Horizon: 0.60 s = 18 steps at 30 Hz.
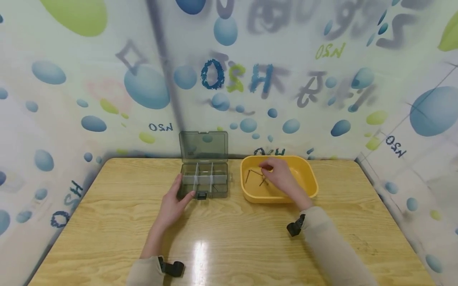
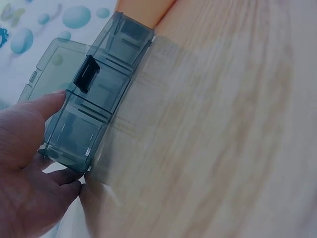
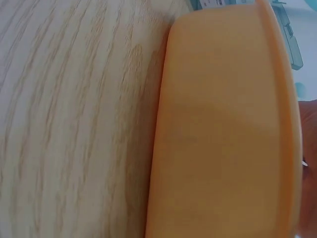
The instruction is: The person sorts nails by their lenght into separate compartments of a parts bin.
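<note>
A translucent grey-green compartment box (image 1: 204, 179) stands on the table, its lid (image 1: 204, 146) raised at the back. My left hand (image 1: 173, 204) grips its front left corner, the thumb on the front wall near the black latch (image 2: 87, 74) and the fingers along the side. One thin screw-like piece lies in the front right compartment. To the right, a yellow tray (image 1: 310, 174) holds several thin dark screw-like pieces (image 1: 247, 176). My right hand (image 1: 280, 174) reaches into it with curled fingers, thumb and index close together just over these pieces; I cannot tell whether they pinch one.
The wooden table (image 1: 229, 238) reaches back to a patterned wall covering (image 1: 229, 111) behind box and tray. In the right wrist view, the tray's outer wall (image 3: 218, 124) hides most of the right hand. Both wrists wear small black cameras (image 1: 173, 269).
</note>
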Motion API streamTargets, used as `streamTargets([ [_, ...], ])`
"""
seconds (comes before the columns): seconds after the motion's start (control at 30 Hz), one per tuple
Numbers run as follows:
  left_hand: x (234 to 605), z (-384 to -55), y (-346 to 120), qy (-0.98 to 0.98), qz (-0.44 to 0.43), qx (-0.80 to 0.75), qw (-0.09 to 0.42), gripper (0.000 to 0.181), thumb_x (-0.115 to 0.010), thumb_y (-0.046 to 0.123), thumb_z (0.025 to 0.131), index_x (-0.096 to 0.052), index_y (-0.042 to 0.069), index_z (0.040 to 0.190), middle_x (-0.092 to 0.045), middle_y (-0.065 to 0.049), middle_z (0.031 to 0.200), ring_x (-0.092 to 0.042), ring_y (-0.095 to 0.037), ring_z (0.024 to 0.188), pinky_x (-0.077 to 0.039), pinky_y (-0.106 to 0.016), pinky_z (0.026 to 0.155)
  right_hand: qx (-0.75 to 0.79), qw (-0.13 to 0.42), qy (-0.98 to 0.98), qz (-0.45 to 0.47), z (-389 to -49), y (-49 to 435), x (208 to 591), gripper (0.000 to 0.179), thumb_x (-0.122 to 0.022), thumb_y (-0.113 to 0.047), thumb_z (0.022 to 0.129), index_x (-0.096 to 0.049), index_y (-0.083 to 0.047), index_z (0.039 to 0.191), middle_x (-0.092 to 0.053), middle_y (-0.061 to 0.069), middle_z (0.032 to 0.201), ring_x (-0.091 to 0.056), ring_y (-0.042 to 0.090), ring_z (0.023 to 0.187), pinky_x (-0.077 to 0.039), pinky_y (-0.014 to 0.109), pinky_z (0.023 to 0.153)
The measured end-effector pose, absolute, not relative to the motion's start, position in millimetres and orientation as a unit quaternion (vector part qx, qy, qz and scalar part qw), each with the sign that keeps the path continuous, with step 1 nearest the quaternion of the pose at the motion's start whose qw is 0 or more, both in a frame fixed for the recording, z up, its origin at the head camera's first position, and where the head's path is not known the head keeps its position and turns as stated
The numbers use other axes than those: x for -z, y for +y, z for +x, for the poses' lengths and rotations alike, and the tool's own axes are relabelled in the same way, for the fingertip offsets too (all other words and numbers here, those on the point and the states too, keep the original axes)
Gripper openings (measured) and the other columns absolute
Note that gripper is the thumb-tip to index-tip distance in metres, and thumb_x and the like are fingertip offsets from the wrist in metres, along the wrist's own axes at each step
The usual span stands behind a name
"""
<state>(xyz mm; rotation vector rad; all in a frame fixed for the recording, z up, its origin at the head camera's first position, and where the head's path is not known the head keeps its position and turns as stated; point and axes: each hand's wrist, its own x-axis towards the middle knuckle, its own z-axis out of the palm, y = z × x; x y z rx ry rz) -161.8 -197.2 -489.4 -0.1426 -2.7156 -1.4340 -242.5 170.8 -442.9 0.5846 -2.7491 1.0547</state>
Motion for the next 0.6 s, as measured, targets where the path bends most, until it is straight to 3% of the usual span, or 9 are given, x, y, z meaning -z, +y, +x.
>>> streamTargets([
  [0.6, 490.7, -163.3, -197.4, -0.879, -0.038, 0.473, 0.036, 0.082, -0.069, 0.027, 0.101, -0.022, 0.001, 0.162, -0.020, -0.022, 0.167, -0.019, -0.039, 0.153, -0.016, -0.052, 0.124, -0.334, -0.002, -0.932, 0.143, -256.2, 194.7, 453.1, 0.024, -0.070, -0.004, 0.096, -0.072, 0.007, 0.117, -0.073, 0.020, 0.107, -0.068, 0.033, 0.096, -0.059, 0.046, 0.083],
])
